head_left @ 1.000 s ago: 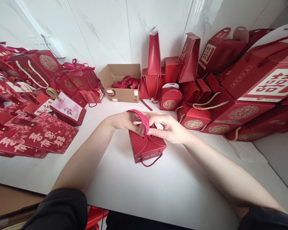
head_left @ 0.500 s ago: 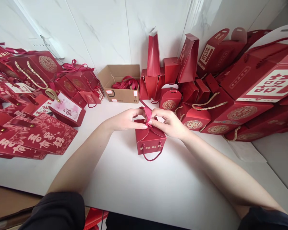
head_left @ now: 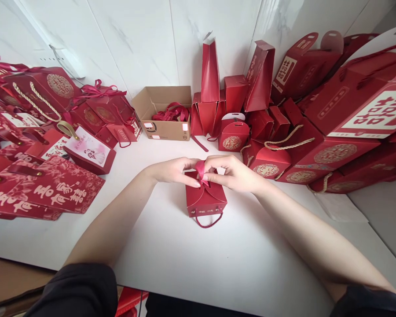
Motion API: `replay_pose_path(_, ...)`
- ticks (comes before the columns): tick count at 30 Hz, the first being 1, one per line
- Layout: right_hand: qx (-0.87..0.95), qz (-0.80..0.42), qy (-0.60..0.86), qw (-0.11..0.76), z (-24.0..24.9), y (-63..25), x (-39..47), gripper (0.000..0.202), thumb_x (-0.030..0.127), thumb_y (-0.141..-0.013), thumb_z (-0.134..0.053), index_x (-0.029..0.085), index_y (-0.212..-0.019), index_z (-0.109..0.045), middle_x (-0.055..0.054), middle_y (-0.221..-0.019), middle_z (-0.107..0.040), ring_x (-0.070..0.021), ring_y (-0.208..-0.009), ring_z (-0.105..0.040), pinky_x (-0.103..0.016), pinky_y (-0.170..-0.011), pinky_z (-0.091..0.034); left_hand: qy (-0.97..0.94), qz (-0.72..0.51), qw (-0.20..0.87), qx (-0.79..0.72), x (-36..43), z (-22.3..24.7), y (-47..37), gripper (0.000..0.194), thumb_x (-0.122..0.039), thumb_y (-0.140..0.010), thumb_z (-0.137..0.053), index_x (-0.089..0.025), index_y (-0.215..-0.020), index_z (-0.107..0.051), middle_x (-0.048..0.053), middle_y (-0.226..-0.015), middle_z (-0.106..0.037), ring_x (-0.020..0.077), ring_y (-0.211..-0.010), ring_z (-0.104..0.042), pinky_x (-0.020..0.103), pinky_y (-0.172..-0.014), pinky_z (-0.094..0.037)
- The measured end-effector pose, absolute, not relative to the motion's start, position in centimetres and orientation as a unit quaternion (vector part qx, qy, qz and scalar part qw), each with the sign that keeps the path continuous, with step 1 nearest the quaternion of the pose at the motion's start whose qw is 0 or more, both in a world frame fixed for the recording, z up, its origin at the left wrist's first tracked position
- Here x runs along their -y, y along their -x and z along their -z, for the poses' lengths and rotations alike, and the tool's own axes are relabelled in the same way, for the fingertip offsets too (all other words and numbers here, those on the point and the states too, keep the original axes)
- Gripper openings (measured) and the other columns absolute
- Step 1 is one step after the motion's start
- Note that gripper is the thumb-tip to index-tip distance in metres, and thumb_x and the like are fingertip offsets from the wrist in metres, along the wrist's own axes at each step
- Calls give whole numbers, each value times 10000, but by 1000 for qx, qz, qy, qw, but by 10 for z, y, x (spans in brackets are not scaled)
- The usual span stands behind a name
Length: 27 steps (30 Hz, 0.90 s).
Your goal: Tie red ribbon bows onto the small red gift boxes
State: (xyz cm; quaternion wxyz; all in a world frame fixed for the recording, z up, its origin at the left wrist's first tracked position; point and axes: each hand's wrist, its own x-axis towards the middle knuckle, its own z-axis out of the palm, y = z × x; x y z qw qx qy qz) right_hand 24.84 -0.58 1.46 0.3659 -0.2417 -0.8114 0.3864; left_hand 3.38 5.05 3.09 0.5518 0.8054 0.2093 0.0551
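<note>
A small red gift box (head_left: 207, 202) stands on the white table, its curved top flaps folded together and a red rope handle hanging at its front. On its top is a looped red ribbon (head_left: 200, 168). My left hand (head_left: 178, 171) is closed at the ribbon's left side, thumb near the box top. From the right, my right hand (head_left: 229, 172) pinches the ribbon between thumb and fingers. The ribbon's knot is partly hidden by the fingers.
Behind the box is a cardboard box (head_left: 168, 131) holding red ribbons. Patterned red bags (head_left: 67, 185) and boxes crowd the left. Stacked red boxes (head_left: 333, 152) fill the right, and tall open red boxes (head_left: 210, 72) stand against the wall.
Both hands have moved slightly down in the view with the ribbon. The gift box now appears tilted or shifted a little toward me, and a ribbon end shows behind my hands.
</note>
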Motion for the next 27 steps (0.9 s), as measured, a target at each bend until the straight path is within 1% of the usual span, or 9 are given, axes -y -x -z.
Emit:
replay_pose_path(4, 810, -396, 236, 363, -14, -250, 5, 188, 294, -937, -605, 164, -825, -683, -47, -833, -677, -162, -781, -587, -305, -737, -474, -787, -66, 578, -207, -50, -25, -36, 224, -197, -752, -743, -161, -958, -663, 45, -978, -667, 183, -942, -616, 317, -868, -484)
replay_pose_path(9, 809, -403, 232, 359, -14, -251, 6, 198, 311, -944, -593, 162, -848, -680, -49, -821, -672, -154, -751, -577, -293, -703, -471, -777, -99, 593, -186, -54, -12, -38, 208, -226, -717, -797, -160, -894, -709, 47, -918, -694, 166, -881, -624, 300, -833, -487)
replay_pose_path(14, 806, -414, 231, 354, -11, -250, 5, 159, 286, -927, -618, 167, -842, -681, -34, -788, -663, -139, -722, -569, -266, -665, -465, -753, -86, 627, -183, -56, -1, -41, 199, -241, -678, -832, -152, -811, -713, 23, -819, -700, 156, -812, -642, 292, -799, -506)
replay_pose_path(20, 783, -457, 231, 352, -7, -249, 4, 130, 255, -905, -641, 166, -823, -689, -21, -763, -656, -129, -687, -579, -266, -657, -480, -746, -97, 633, -182, -52, 0, -46, 206, -215, -657, -847, -155, -829, -751, 43, -858, -744, 168, -859, -675, 295, -844, -521)
replay_pose_path(27, 756, -505, 224, 351, -10, -250, 5, 124, 257, -892, -664, 159, -815, -664, -28, -766, -701, -137, -705, -630, -279, -679, -506, -739, -107, 631, -210, -54, 3, -47, 218, -272, -632, -868, -170, -804, -782, 46, -841, -759, 175, -832, -686, 353, -892, -515)
